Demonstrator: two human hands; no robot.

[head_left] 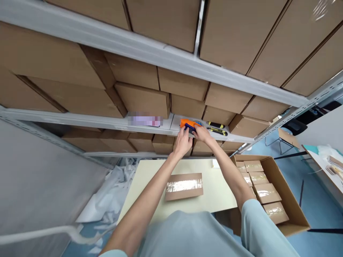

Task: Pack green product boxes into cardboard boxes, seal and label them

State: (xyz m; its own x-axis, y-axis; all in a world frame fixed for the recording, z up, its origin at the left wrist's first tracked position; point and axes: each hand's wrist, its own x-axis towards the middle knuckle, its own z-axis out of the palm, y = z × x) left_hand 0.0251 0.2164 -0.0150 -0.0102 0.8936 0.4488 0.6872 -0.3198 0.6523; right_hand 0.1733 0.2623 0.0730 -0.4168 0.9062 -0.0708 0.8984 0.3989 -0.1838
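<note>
Both my hands reach forward to the shelf board, where an orange and dark blue tape dispenser (184, 122) sits at its front edge. My left hand (183, 142) has its fingertips closed on the near side of the dispenser. From the right, my right hand (201, 133) grips its other end, and its fingers partly cover it. Just right of it lie two black and yellow utility knives (216, 125). On the table below my forearms rests a small carton (183, 192) with clear tape along its top.
Brown boxes (187, 82) fill the shelf rows ahead. A pale yellow table (146, 178) stands before me. At right, a large open carton (291, 194) holds several taped small boxes. White wrapping material (104, 192) is heaped at left, near a white curved pipe (61, 230).
</note>
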